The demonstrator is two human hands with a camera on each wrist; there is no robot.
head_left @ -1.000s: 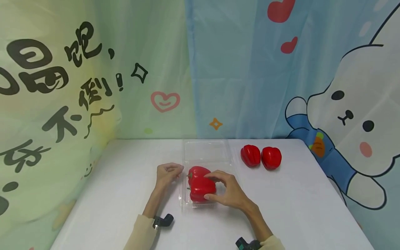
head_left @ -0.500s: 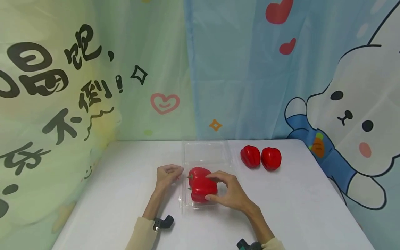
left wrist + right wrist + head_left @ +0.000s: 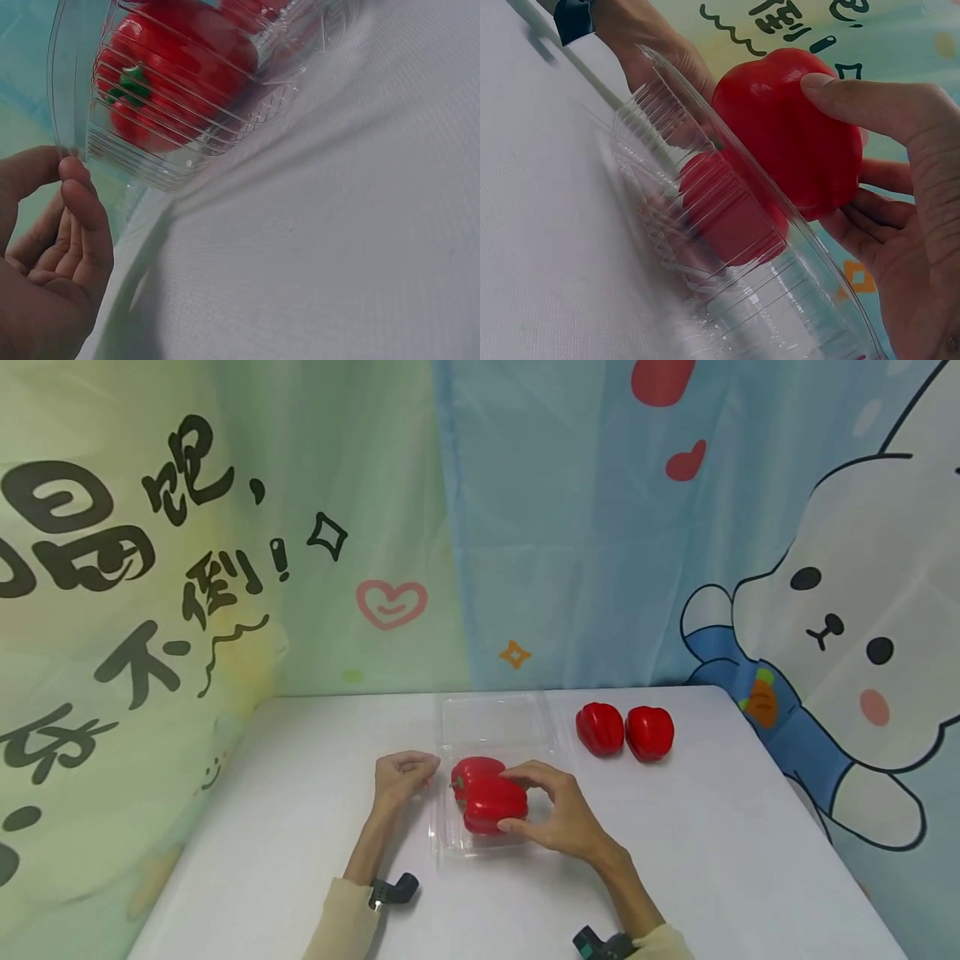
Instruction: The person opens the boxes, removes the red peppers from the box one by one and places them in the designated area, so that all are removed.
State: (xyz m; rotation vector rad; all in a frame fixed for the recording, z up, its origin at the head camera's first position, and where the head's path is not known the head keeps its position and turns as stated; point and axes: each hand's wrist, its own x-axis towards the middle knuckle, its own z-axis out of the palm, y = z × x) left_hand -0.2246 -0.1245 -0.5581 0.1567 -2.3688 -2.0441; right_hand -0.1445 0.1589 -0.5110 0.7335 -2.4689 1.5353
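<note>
While the right hand [image 3: 562,814] clamps a red pepper [image 3: 495,806] between thumb and fingers at lower centre of the head view, the left hand [image 3: 401,777], left of it, pinches the edge of a clear plastic box [image 3: 802,300] between thumb and forefinger. At upper centre of the right wrist view, the gripped pepper sits above the box's rim; a second pepper [image 3: 731,217] lies inside, mid-frame, though whether the two touch is hard to tell. A third pepper [image 3: 600,729] and a fourth pepper [image 3: 650,733] rest right of centre on the white table [image 3: 712,843].
</note>
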